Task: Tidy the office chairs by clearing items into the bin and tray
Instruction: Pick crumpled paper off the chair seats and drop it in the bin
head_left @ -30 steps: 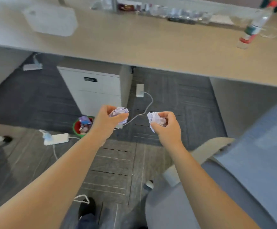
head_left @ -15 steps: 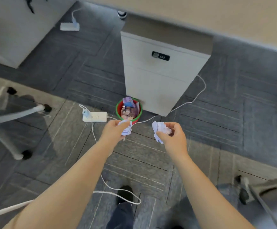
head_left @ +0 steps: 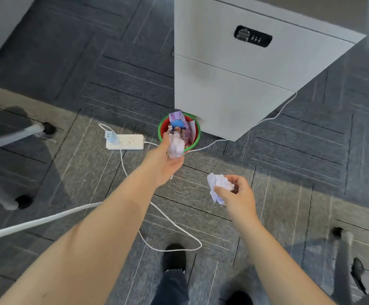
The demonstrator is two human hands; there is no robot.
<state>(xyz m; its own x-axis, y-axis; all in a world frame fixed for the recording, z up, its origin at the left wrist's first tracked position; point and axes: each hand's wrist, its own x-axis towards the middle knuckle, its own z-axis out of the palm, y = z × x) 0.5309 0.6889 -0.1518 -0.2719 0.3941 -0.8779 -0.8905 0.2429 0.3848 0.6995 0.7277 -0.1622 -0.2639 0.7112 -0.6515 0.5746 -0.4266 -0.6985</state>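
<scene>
Left hand: the left hand (head_left: 168,160) is extended forward and down, fingers curled round a crumpled paper ball (head_left: 175,145). The ball sits at the near rim of the bin, positioned so that a release should drop it inside rather than onto the carpet.

Right hand: the right hand (head_left: 234,194) is held back, nearer the body, grasping a second crumpled paper wad (head_left: 217,187) between thumb and fingers. It is well apart from the bin; judged as waiting its turn, since the bin mouth is narrow.

Bin: a small round bin (head_left: 161,128) with a green rim and red inner wall stands on the floor, touching or just beside the lower front corner of the drawer cabinet (head_left: 245,84). It already holds wrappers and packets that rise above the rim, so free space looks limited.

Step in hand: depositing the left-hand paper ball; the right-hand wad is judged to come next.

Progress: partial. No tray is in view, and how much is left on the chairs cannot be told.

Hazards: the heaped contents may let a light paper ball roll off. A white power strip (head_left: 125,142) lies just left of the bin, and its cable (head_left: 170,219) loops across the floor toward the person's shoe (head_left: 174,256); judged a trip risk when stepping closer.

Surroundings: chair legs with castors (head_left: 22,201) are visible at the left edge, and another castor at the lower right.
</scene>
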